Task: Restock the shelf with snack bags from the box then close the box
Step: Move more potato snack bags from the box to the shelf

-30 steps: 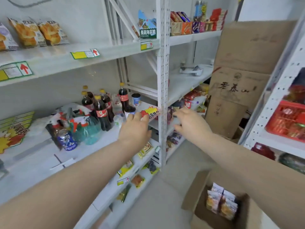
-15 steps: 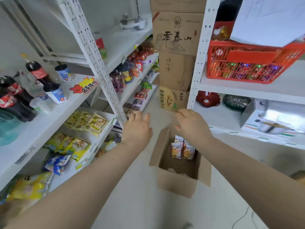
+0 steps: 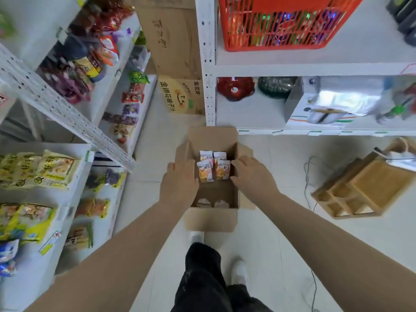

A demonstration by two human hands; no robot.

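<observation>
Below, box: open cardboard box (image 3: pixel 211 220) on pale floor (image 3: pixel 283 233), flaps spread outward.
Snack bags: four small orange-and-white snack bags (image 3: pixel 214 168) standing upright at far end inside box.
Left hand: left hand (image 3: pixel 180 183) over box's left flap, fingers straight, holding nothing, just beside bags.
Right hand: right hand (image 3: pixel 252 176) at box's right wall, fingers loosely extended, holding nothing; contact with bags impossible to tell.
Shelf: shelf (image 3: pixel 74 122) at left, carrying yellow packets (image 3: pixel 38 170).

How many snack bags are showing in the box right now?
4 snack bags: back left, back right, front left, front right, clustered upright in the box. Two pale shapes by its near wall may be more; unclear.
</observation>
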